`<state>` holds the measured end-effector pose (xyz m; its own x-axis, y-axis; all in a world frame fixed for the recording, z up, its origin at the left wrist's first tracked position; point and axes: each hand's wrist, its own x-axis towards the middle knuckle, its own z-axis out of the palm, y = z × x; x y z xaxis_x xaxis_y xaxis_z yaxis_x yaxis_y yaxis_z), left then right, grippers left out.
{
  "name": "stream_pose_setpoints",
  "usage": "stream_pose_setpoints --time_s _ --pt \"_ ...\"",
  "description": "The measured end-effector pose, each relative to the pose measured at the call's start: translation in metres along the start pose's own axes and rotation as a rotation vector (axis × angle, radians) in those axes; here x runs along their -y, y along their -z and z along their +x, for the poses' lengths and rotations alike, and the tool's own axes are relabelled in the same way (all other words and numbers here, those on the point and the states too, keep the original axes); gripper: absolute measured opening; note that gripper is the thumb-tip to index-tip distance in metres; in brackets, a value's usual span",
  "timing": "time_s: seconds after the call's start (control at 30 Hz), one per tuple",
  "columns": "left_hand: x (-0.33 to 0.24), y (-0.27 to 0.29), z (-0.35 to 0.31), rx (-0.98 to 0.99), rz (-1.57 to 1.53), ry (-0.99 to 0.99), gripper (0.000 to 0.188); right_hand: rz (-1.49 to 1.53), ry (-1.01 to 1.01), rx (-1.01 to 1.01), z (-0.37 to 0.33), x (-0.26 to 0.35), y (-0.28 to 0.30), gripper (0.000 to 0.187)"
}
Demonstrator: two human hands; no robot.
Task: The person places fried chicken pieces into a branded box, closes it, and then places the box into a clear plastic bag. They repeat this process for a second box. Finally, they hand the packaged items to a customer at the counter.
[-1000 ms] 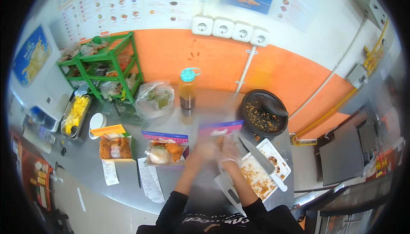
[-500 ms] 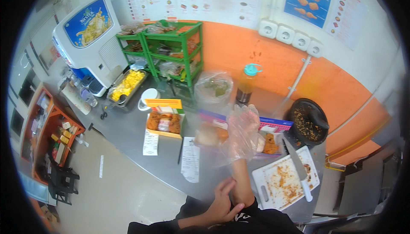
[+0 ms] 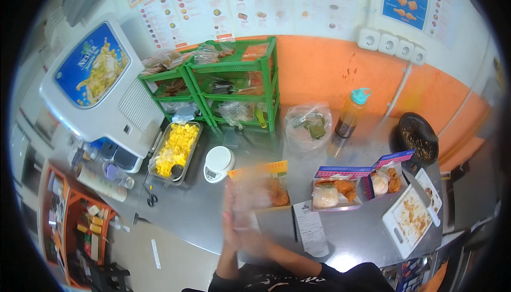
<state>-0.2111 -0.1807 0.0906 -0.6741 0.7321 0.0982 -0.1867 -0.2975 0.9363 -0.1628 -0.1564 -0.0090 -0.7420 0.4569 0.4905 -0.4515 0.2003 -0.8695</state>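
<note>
Orange wall (image 3: pixel 314 68) and a green rack (image 3: pixel 234 67) back a metal table (image 3: pixel 186 217), where a person's left hand (image 3: pixel 229 228) and right hand (image 3: pixel 253 239) come close together, blurred, across the left part of an open box (image 3: pixel 279 167) with a yellow lid. Clear plastic (image 3: pixel 250 185), apparently a glove, shows in the blur; whether either hand is spread, closed or gripping anything cannot be told, nor whether they touch the box. It sits just right of a white scale (image 3: pixel 219 158), with fried chicken (image 3: pixel 278 192) visible inside and a paper slip (image 3: pixel 312 231) at its right. The thin-walled box looks light and fairly stiff, best held low by both sides with support beneath, since its raised lid would likely bend; the crusty chicken is probably greasy and prone to crumbling. Farther right stand two purple-lidded boxes (image 3: pixel 345 173).
</note>
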Motion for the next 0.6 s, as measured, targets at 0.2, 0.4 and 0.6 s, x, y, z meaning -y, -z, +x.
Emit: stream_pose_setpoints --time_s 0.2,0.4,0.6 --pt "-0.034 0.079 0.217 0.167 0.461 -0.112 0.081 0.144 -0.565 -0.316 0.025 0.081 0.049 0.039" --pt "-0.038 0.063 0.336 0.221 0.946 0.07 0.079 -0.812 -0.652 -0.721 0.036 0.053 0.142 0.039" --pt "-0.004 0.112 0.195 0.555 1.309 -0.07 0.059 -0.765 -0.818 -0.581 0.021 0.013 0.157 0.054"
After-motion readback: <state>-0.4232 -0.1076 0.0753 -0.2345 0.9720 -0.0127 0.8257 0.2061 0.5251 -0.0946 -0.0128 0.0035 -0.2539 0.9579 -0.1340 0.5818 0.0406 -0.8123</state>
